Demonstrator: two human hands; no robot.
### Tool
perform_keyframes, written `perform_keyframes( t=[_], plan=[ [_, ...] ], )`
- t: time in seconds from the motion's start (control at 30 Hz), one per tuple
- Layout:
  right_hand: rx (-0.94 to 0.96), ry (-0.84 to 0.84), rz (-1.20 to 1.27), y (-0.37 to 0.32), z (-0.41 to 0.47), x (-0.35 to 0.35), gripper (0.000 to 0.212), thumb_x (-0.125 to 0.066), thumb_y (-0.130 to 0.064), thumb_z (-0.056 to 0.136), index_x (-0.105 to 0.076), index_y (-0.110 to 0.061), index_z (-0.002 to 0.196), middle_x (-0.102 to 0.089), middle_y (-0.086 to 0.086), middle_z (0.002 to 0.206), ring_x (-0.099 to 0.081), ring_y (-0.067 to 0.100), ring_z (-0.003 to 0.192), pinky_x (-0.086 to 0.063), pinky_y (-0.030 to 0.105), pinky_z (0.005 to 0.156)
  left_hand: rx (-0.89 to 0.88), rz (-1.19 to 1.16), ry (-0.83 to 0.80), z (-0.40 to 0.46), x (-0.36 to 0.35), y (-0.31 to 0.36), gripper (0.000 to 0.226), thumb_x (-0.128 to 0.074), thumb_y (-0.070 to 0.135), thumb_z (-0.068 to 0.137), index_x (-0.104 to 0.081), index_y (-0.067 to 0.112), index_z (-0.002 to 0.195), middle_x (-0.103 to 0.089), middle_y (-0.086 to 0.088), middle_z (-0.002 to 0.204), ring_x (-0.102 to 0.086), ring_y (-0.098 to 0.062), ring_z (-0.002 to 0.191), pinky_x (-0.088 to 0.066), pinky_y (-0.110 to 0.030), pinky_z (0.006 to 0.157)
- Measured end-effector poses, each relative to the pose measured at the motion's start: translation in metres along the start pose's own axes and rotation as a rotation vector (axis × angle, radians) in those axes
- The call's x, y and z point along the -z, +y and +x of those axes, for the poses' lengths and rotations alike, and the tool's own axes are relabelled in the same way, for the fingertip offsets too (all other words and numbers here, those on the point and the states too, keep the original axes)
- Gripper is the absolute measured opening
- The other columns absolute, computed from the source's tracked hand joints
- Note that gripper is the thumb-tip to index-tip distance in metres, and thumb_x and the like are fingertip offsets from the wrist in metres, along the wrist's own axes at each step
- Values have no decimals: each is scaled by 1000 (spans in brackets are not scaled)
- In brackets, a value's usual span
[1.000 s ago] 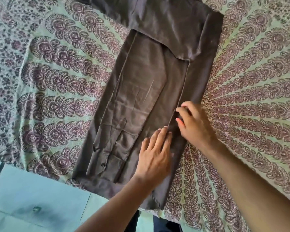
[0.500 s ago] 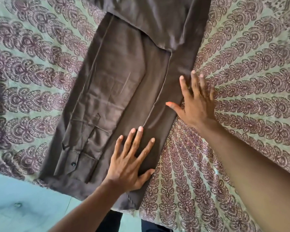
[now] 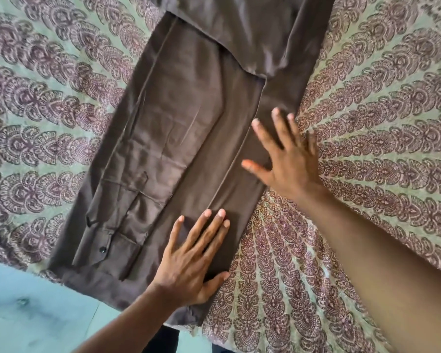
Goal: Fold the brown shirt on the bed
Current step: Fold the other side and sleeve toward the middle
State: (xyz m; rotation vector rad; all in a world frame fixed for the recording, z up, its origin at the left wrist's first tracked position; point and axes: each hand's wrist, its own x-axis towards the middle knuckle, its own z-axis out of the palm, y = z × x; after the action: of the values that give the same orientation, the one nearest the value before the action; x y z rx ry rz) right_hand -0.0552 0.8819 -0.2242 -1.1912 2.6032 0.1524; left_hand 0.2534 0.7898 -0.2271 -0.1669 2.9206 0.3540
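The likeliest trouble, as I judge it, is the folded right panel creeping open or skewing when the palms lift, since nothing pins it but hand pressure and the cloth looks thin and smooth; a sideways drag of either palm could also ruck the layer beneath and set a crooked crease, and the near hem, which lies right at the edge of the bed (image 3: 367,103) with one corner reaching just past it above the teal floor (image 3: 36,309), could slip off if it is tugged toward the person; the sleeve with its buttoned cuff (image 3: 105,248), laid along the left side, might shift out of line in the same way. The brown shirt (image 3: 189,128) lies flat on the patterned bedspread, a long narrow strip running from the near left to the far right, its far part doubled over at the top of the view. The left hand (image 3: 191,261) is spread wide and flat, palm down on the near end of the shirt, fingers pointing away and thumb out to the right at the fabric's edge; it grips nothing. The right hand (image 3: 288,161) is likewise splayed wide, pressing on the folded right-hand strip farther along, its outer fingers at the border where shirt meets bedspread; it too holds nothing, only smoothing.
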Motion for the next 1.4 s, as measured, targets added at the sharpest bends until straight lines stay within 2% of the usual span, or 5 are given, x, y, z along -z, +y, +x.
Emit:
perform_keyframes(
  t=[0.23, 0.5, 1.07, 1.23, 1.4],
  plan=[
    [-118, 126, 87, 17, 42, 24, 86, -34, -73, 98, -8, -28, 166, -2, 14, 174, -4, 37, 160, -18, 64, 125, 8, -63, 112, 38, 25, 2, 82, -53, 65, 95, -42, 16, 159, -39, -7, 166, -51, -31, 142, -38, -59, 108],
    [-86, 0, -23, 48, 63, 33, 79, -22, -77, 97, -7, -38, 165, -2, 13, 174, -11, 35, 159, -19, 61, 124, 22, 4, 145, 178, 57, -26, 88, -50, 60, 94, -30, 9, 163, -19, -8, 174, -24, -26, 159, -29, -53, 120],
    [-314, -169, 0, 114, 192, 83, 98, -17, -89, 89, 9, -32, 165, 8, -5, 175, 2, 30, 161, -10, 66, 123, 16, -41, 49, 205, 52, -46, 96, -55, 68, 87, -24, 23, 166, -12, 4, 176, -15, -17, 161, -25, -54, 125],
    [-158, 133, -1, 86, 161, 69, 88, -29, -66, 102, -10, -7, 165, -3, 11, 174, -6, 29, 161, -13, 57, 127, 9, -75, 73, 205, 50, -48, 96, -58, 67, 85, -27, 22, 165, -16, 2, 175, -20, -19, 161, -28, -54, 122],
    [-88, 47, 17, 80, 149, 44, 97, -17, -78, 96, -9, -11, 166, -5, 10, 174, -8, 28, 161, -19, 57, 126, 0, -83, 69, 207, 47, -49, 97, -59, 67, 84, -29, 21, 164, -17, 1, 175, -20, -19, 160, -27, -54, 122]
  ],
)
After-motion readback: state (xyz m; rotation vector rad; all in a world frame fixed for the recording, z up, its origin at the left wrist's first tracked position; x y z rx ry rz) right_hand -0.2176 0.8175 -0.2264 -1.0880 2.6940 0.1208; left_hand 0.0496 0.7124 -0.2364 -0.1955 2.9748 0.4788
